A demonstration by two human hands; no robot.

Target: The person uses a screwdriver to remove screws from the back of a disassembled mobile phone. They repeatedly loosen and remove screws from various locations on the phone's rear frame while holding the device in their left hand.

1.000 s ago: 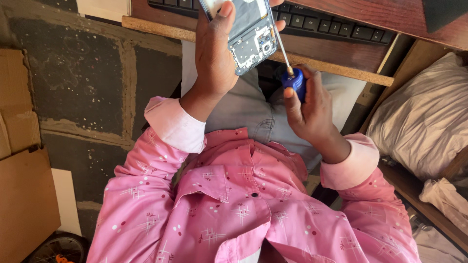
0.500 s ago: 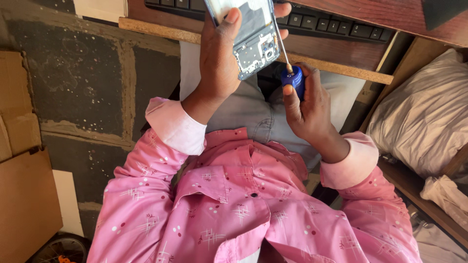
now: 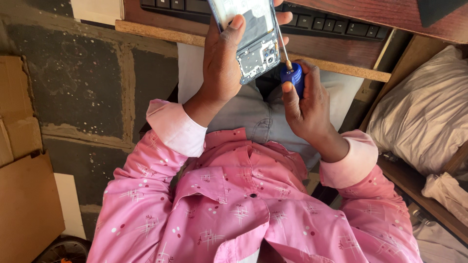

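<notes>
My left hand (image 3: pixel 223 68) is wrapped around a phone (image 3: pixel 252 44) whose back cover is off, so its circuit board and camera modules show. The thumb lies across the top of the open back. My right hand (image 3: pixel 308 108) grips a small screwdriver by its blue handle (image 3: pixel 292 76). Its thin metal shaft runs up along the phone's right edge, and the tip is hidden behind the fingers of the left hand. Both hands are raised in front of my pink patterned shirt, just below a desk edge.
A black keyboard (image 3: pixel 336 27) lies on a wooden desk shelf (image 3: pixel 156 31) just above the hands. Cardboard boxes (image 3: pixel 24 195) stand at the left on the concrete floor (image 3: pixel 83 83). A whitish pillow (image 3: pixel 424 117) rests at the right.
Both hands have shifted up toward the keyboard, with the phone now partly beyond the top edge. The screwdriver stays against the phone's right side.
</notes>
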